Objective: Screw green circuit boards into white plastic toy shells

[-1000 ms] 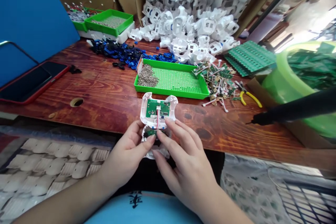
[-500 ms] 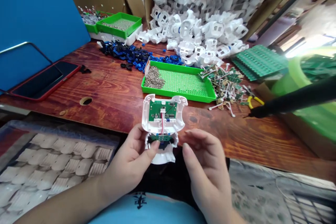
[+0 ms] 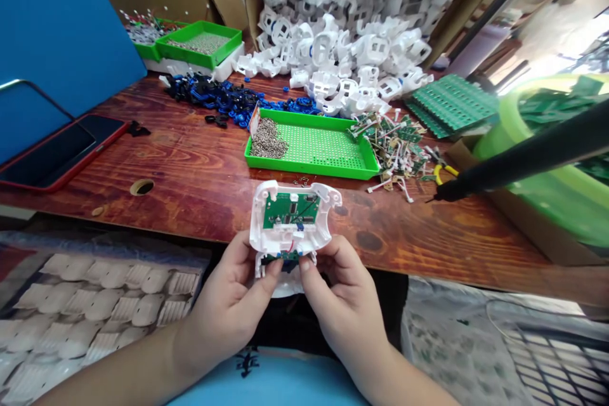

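An opened white plastic housing is held just off the table's front edge. Its upper shell (image 3: 290, 240) holds a green circuit board (image 3: 276, 210) with a small white socket. Below it a second white shell part (image 3: 288, 285) carries another board, mostly covered by my thumbs. A white plug (image 3: 299, 235) with a red wire lies near the upper shell's lower edge, apart from the socket. My left hand (image 3: 242, 292) grips the housing's left side, thumb on the lower board. My right hand (image 3: 337, 288) grips the right side, its thumb pressing there too.
A green tray (image 3: 328, 171) with small metal screws sits ahead, with a few loose screws (image 3: 302, 182) before it. White shells (image 3: 333, 44), blue-black parts (image 3: 209, 92) and wired boards (image 3: 394, 146) are heaped behind. A black pen-like tool (image 3: 499, 171) juts in from the right.
My right hand moved away to the right, then came back onto the housing. The cable's plug, earlier in the upper board's socket, now lies lower. The upper shell has tilted.
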`<state>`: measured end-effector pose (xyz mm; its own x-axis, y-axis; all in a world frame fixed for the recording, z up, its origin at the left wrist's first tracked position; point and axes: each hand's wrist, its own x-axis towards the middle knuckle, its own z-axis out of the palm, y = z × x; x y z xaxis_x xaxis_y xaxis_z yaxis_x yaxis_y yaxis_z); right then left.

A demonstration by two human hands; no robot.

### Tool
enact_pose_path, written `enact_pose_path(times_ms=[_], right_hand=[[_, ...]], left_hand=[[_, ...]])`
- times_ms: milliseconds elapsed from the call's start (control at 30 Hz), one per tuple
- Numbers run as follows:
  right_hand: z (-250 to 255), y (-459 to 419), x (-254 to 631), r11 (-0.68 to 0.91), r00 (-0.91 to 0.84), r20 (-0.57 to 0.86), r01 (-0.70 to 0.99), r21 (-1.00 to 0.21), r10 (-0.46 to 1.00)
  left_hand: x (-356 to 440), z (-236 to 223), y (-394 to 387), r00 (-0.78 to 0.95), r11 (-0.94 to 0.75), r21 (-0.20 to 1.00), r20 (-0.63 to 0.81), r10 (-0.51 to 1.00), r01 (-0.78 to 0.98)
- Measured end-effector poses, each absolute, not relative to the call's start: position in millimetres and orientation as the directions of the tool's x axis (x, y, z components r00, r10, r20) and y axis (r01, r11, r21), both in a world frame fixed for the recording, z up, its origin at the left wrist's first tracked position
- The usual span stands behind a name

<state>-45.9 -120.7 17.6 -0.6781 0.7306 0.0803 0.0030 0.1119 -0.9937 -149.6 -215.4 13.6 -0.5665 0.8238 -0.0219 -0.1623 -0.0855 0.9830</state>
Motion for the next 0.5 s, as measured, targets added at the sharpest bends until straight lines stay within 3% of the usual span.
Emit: enact_pose_path(times_ms=[267,500], right_hand=[[25.2,-119.9,-46.9,0.011,-0.726,0.030,-0.031,-0.999,0.687],[26.0,-116.7,-42.4,0.208,-0.744,0.095,0.060,-0.976,0.662]], left_hand=[[-150.2,22.8,-212.7,-0.610,-0.027,0.958,-0.161,0.776,-0.287],[-154.6,22.3,-208.9,-0.532,-0.036,0.919,-0.195,0.824,-0.392]])
